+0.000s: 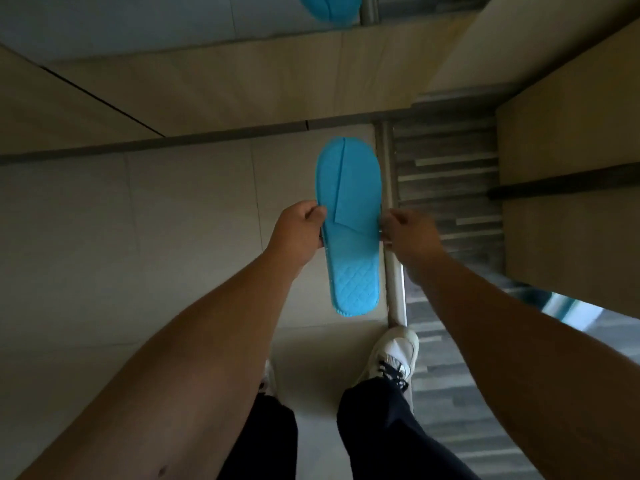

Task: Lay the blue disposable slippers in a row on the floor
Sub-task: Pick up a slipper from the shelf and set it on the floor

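Slipper (348, 216), blue, is held above the pale floor (138, 237), toe pointing away, just beside a metal strip (389, 188). Left hand (299, 230) and right hand (403, 232) pinch its two edges with closed fingers. Another slipper (327, 6) shows well beyond it.

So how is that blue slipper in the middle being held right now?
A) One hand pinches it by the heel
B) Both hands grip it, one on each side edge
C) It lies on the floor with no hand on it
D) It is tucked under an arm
B: the left hand and the right hand each pinch a side edge of the blue slipper, holding it up above the tiled floor.
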A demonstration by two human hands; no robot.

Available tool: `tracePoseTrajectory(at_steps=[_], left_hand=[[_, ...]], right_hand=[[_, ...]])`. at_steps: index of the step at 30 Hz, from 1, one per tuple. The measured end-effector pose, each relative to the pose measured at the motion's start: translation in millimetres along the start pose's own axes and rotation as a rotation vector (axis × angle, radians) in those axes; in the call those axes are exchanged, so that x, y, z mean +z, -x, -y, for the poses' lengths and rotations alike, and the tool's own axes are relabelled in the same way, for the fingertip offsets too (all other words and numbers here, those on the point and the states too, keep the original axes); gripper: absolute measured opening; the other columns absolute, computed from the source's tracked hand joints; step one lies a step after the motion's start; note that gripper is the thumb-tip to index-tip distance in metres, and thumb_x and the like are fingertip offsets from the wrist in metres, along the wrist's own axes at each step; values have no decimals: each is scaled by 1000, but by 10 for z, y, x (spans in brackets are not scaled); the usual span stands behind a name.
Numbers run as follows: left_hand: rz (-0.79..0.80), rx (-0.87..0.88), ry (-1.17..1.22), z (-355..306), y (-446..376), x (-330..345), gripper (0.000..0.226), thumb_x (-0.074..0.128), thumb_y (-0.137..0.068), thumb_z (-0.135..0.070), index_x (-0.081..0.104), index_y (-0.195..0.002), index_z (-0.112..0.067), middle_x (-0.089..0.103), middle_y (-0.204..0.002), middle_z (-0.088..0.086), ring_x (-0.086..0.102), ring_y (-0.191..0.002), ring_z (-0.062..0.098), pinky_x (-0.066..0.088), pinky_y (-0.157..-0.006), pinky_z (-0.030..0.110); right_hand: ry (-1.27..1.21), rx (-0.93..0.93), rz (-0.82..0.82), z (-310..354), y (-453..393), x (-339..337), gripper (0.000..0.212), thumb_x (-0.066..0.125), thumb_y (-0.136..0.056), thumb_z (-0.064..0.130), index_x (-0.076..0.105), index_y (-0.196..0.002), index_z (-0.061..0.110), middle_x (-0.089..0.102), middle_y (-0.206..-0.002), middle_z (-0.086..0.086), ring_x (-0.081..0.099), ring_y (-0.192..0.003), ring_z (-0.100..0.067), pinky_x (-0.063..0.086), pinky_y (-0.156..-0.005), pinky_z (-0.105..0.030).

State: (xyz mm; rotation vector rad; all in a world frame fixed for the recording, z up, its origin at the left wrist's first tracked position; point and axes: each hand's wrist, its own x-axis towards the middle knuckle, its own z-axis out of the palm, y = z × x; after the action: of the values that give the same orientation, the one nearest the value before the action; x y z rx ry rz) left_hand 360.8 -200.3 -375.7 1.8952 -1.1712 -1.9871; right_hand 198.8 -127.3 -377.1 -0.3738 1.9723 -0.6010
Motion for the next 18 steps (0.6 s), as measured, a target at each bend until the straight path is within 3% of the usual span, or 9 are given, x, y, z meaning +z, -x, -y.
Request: tracePoseTrajectory(at_steps=[4, 7, 11, 18], left_hand=[[-96, 46, -63, 245, -702, 148, 22, 53, -92, -27, 66, -83, -11, 69, -99, 26, 69, -90, 37, 57, -80, 57], [-210, 125, -231, 320, -1135, 277, 26, 55, -94, -26, 69, -88, -4, 71, -92, 20, 63, -80, 24, 56, -79, 42], [-250, 168, -327, 431, -1578, 458, 25, 54, -95, -22, 70, -92, -4, 66, -84, 9, 59, -79, 19, 47, -69, 28], [-308, 189, -469, 563, -1906, 579, 29, 50, -96, -26, 66, -93, -2, 70, -98, 18, 65, -92, 31, 44, -69, 27]], right_hand=[[20, -43, 20, -139, -685, 123, 11, 59, -92, 18, 69, -91, 15, 68, -83, -10, 64, -76, -24, 56, -72, -37], [143, -110, -40, -236, -1162, 200, 15, 63, -88, 22, 73, -90, 11, 70, -82, -13, 67, -78, -30, 58, -77, -46], [338, -160, -96, -328, -1566, 230, 22, 62, -90, 23, 73, -90, 4, 71, -88, -19, 67, -86, -34, 53, -77, -39], [449, -205, -123, -344, -1827, 286, 24, 59, -94, 24, 71, -101, 4, 70, -105, -20, 65, -101, -35, 47, -80, -34]])
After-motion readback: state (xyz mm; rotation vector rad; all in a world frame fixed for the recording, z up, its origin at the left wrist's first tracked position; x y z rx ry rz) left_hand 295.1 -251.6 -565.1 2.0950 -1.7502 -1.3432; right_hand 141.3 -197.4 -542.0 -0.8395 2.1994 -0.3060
